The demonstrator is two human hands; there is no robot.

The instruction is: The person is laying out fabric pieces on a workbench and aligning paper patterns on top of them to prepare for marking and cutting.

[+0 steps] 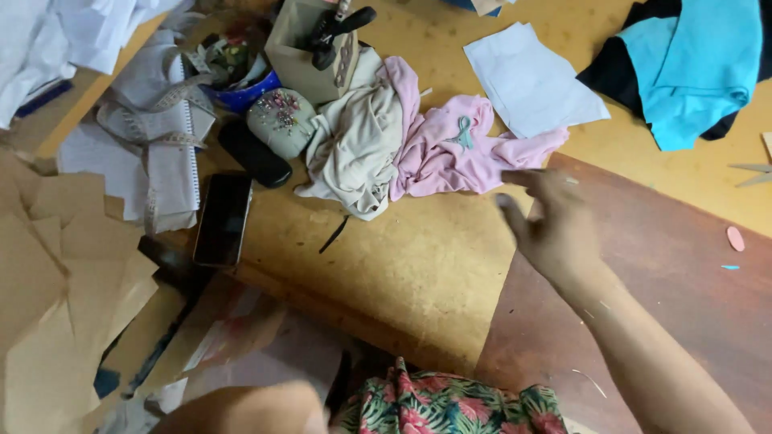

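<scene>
My right hand (551, 229) hovers over the table, fingers spread and blurred by motion, with nothing clearly in it. Its fingertips are close to the edge of a crumpled pink cloth (450, 149). A beige cloth (354, 149) lies bunched against the pink one on its left. My left hand (241, 333) is only a faint motion smear low on the left, over brown paper; its fingers cannot be made out. A bare forearm (249, 410) shows at the bottom edge.
A dark phone (223, 219), a black case (255, 153), an embroidered pincushion (280, 120) and a notebook with a measuring tape (161, 120) lie left. White paper (531, 80), teal cloth (691, 64), scissors (752, 173) and a dark brown board (683, 265) sit right. Floral cloth (450, 406) is nearest me.
</scene>
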